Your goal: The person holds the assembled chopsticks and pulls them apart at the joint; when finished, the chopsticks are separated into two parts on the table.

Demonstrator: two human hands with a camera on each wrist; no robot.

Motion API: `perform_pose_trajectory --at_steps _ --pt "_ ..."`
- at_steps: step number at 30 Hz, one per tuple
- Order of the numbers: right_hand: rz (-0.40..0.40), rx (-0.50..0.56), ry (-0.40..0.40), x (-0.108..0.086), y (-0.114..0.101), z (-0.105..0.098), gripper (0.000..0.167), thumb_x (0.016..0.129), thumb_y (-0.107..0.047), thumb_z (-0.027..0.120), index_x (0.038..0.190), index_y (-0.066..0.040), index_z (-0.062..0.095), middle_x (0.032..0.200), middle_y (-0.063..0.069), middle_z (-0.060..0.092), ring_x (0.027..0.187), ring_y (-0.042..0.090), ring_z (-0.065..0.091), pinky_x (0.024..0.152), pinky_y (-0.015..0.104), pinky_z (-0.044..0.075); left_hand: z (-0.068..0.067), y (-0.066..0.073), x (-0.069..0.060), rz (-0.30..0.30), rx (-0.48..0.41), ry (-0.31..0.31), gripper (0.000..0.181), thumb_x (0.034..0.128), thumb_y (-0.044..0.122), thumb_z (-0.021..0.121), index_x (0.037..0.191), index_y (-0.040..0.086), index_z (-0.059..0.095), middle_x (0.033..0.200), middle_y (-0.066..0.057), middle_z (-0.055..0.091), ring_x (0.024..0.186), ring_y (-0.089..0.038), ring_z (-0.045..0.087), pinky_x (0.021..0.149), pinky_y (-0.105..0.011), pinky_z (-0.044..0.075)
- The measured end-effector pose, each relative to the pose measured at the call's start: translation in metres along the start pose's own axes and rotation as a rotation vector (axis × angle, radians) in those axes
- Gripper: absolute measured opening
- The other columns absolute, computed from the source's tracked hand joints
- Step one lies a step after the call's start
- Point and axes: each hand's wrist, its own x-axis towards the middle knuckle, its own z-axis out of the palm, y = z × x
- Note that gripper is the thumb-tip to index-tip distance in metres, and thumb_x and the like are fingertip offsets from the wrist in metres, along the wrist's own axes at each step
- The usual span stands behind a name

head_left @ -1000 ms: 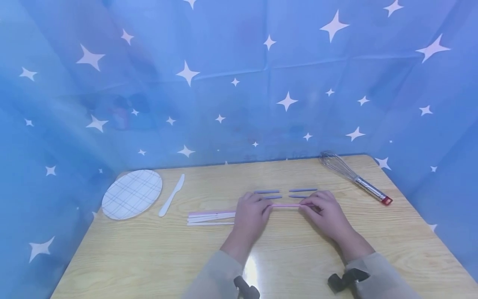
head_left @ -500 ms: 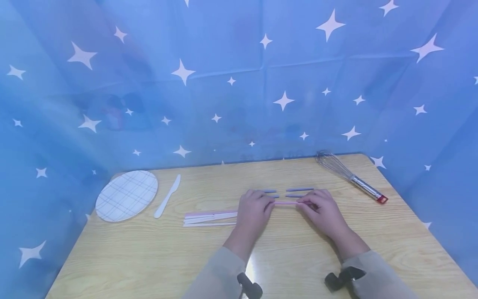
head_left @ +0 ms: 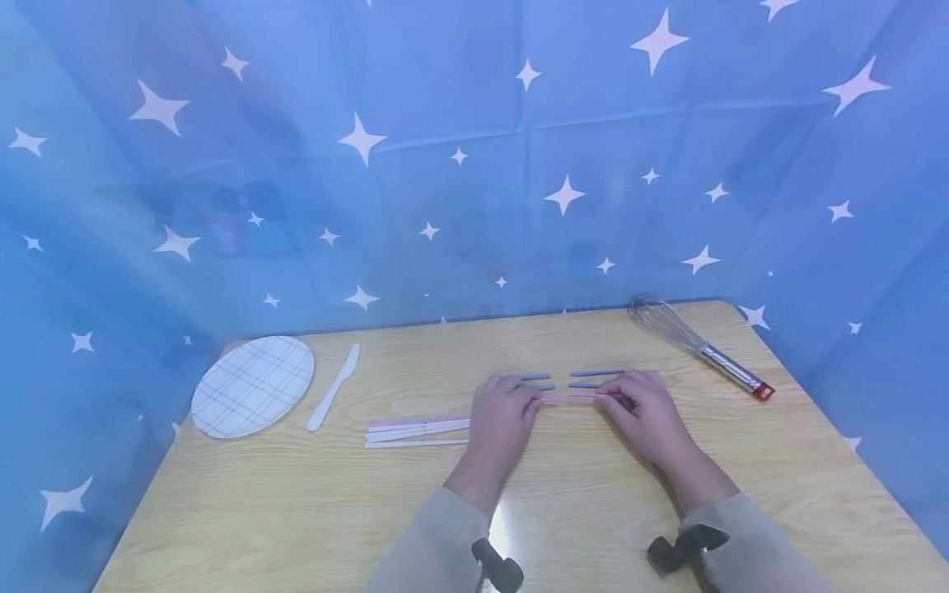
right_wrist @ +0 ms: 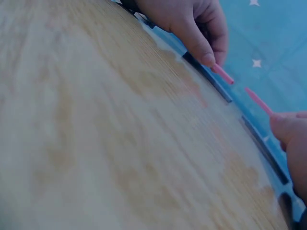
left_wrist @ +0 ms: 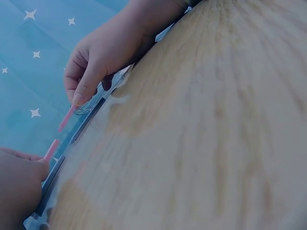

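Observation:
My left hand pinches a pink stick piece between thumb and fingers. Opposite it, my right hand pinches another pink piece. A small gap separates the two facing ends, seen too in the left wrist view, where one piece points at the other. Just behind the hands, dark blue-grey pieces lie on the table in a left pair and a right pair, partly covered by the fingers. Left of my left hand, several white and pink sticks lie side by side.
A checked plate and a white knife lie on the left of the wooden table. A whisk with a red-tipped handle lies at the back right. A blue star-patterned curtain hangs behind.
The single pink stick between my hands now shows as two pieces with a gap. My right hand has shifted slightly up and away from my left.

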Motion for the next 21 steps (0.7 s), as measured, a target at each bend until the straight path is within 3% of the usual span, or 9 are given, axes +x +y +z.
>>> perform_pose_trajectory --at_steps 5,10,15,21 --pt "0.024 -0.020 0.018 -0.0025 0.0011 -0.0014 0.012 0.088 -0.003 0.086 0.093 -0.013 0.081 0.094 0.000 0.071 0.101 0.026 0.052 0.087 0.042 0.036 0.0046 -0.0002 -0.0003 0.010 -0.006 0.020 0.009 0.0998 0.031 0.077 0.105 0.026 0.083 0.106 0.010 0.076 0.102 -0.014 0.064 0.091 -0.033 0.051" --pt "-0.011 -0.042 0.038 -0.0038 0.0020 0.0017 0.012 0.084 -0.005 0.090 0.092 -0.012 0.083 0.092 0.003 0.069 0.096 0.028 0.051 0.084 0.042 0.034 0.0066 -0.0008 -0.0020 0.009 0.008 0.033 0.006 0.0973 0.030 0.079 0.101 0.027 0.084 0.102 0.011 0.075 0.099 -0.013 0.064 0.087 -0.032 0.051" --pt "-0.050 -0.061 0.074 -0.0007 0.0040 0.0032 0.016 0.080 -0.002 0.092 0.092 -0.009 0.084 0.090 0.007 0.068 0.096 0.033 0.051 0.086 0.045 0.034 0.0057 -0.0008 -0.0009 -0.013 0.023 0.068 0.004 0.0945 0.028 0.083 0.098 0.027 0.084 0.101 0.010 0.075 0.096 -0.014 0.063 0.086 -0.033 0.051" --pt "-0.023 -0.083 0.057 0.0034 0.0047 0.0029 0.015 0.081 -0.003 0.092 0.093 -0.010 0.085 0.089 0.005 0.065 0.094 0.032 0.050 0.084 0.045 0.033 0.0054 -0.0008 0.0010 -0.042 0.036 0.087 0.004 0.0926 0.029 0.085 0.097 0.029 0.085 0.099 0.011 0.076 0.093 -0.014 0.062 0.084 -0.032 0.050"
